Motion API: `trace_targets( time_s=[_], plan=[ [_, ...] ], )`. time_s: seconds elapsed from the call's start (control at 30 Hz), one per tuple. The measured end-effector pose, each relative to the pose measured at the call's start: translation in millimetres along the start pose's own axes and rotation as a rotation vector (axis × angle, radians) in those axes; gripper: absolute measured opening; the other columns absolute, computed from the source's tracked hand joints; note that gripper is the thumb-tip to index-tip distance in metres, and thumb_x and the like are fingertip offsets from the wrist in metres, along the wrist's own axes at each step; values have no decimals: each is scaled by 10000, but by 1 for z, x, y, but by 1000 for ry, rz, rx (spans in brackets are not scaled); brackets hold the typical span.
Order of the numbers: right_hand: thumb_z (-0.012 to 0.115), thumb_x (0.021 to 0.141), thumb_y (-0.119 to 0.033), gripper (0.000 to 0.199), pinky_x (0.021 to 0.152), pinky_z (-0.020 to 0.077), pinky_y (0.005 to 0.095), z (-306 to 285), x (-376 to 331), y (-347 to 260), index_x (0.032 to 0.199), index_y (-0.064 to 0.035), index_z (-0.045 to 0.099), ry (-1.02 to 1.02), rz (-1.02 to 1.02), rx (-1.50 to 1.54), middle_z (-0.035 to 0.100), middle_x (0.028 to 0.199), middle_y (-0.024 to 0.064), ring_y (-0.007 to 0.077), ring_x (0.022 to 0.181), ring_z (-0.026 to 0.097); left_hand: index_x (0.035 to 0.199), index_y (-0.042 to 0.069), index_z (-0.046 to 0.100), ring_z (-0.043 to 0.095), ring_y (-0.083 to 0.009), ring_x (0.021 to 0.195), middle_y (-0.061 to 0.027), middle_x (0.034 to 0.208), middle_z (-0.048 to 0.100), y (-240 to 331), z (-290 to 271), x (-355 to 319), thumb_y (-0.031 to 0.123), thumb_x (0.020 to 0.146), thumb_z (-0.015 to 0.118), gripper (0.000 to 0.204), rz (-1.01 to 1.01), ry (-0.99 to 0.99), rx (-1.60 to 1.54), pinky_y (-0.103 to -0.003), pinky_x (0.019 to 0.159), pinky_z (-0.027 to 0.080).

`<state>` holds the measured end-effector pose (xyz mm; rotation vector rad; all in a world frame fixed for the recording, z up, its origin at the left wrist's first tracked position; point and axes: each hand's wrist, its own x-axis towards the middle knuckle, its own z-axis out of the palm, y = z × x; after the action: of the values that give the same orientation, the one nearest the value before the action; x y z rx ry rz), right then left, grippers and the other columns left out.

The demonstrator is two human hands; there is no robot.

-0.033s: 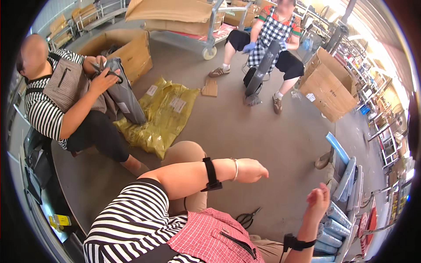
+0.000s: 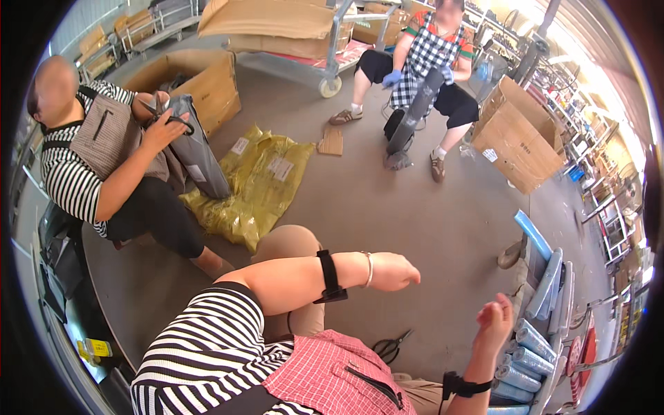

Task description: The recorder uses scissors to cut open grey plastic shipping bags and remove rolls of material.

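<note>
Grip: neither hand holds anything — left hand (image 2: 393,271) loosely curled, extended over the floor at mid-frame, right hand (image 2: 493,321) raised with fingers half-bent, just beside the blue plastic-wrapped rolls (image 2: 529,340) stacked at the lower right. Head view only (no second angle): black scissors (image 2: 389,346) lie on the floor below both hands, near the knee. Risk, as a judgement: a reach for the rolls could dislodge the loose stack, since they lie slanted on each other.

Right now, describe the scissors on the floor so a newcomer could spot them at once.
Start from the grey floor between the wearer's two hands. Just below the left hand and left of the right hand, beside the red checked apron, lie the scissors: small, dark, looped handles, the only metal tool there.
</note>
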<state>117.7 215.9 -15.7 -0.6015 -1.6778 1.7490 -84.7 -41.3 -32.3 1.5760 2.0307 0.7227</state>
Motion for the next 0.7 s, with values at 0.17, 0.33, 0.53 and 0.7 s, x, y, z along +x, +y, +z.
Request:
trace_targets(
  time_s=[0.17,0.33,0.53,0.7],
  plan=[
    [557,927,-86,182,563,494,239,-9,2,41,1086,-23,616,-37,269,-35,636,789,43,134,629,610,1213,48,620,640,-367,1034,-188,1075,689,18,-5,9,199,927,525,337,-10,-199,96,-454,925,498],
    [587,914,-88,202,621,526,273,6,10,36,1083,16,624,-344,270,-224,660,811,80,161,704,653,1211,60,625,642,-363,1032,-177,1079,692,4,12,29,237,930,551,340,-44,-263,69,-455,918,502],
    [685,895,-202,379,791,555,336,18,-6,34,1203,8,614,-875,195,-844,718,969,161,245,885,709,1074,52,685,691,-325,942,-137,965,723,-28,53,52,266,900,631,280,-169,-586,447,-440,834,543],
    [705,879,-301,457,846,543,394,21,-4,31,1224,-14,615,-1006,268,-918,704,1032,199,350,962,682,1048,45,646,691,-328,931,-150,928,716,-24,61,52,300,894,656,298,-46,-614,387,-447,818,542]
  ],
)
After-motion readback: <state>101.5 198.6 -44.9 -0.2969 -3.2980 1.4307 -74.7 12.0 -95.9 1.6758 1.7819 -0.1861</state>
